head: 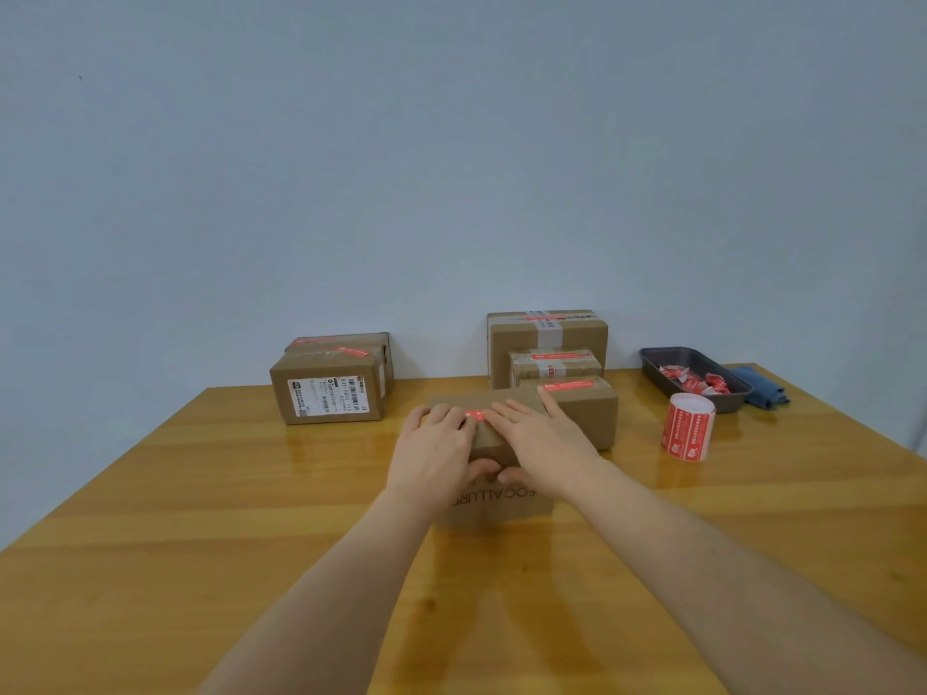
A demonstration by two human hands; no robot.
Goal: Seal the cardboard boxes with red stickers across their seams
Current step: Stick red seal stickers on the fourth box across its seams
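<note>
From the head camera, your left hand [437, 443] and right hand [539, 438] both lie flat on top of the cardboard box [494, 504] in front of you, fingers straight and pressing down. Between your fingertips [464, 418] a strip of the red sticker [474, 415] shows on the box top; the rest of it is hidden under your fingers. Your thumbs hang over the near face of the box, almost meeting each other.

Just beyond your right fingers sits a sealed box [584, 408] with a red strip on top, and behind it two more stacked boxes [549, 343]. Well beyond your left fingers stands a box with a shipping label [331, 393], also carrying red strips. To the right of your right hand, apart from it, the sticker roll [688, 426] stands upright on the wooden table [200, 494]. Beyond the roll lies a dark tray [652, 363] holding red scraps, with a blue cloth [762, 388] beside it.
</note>
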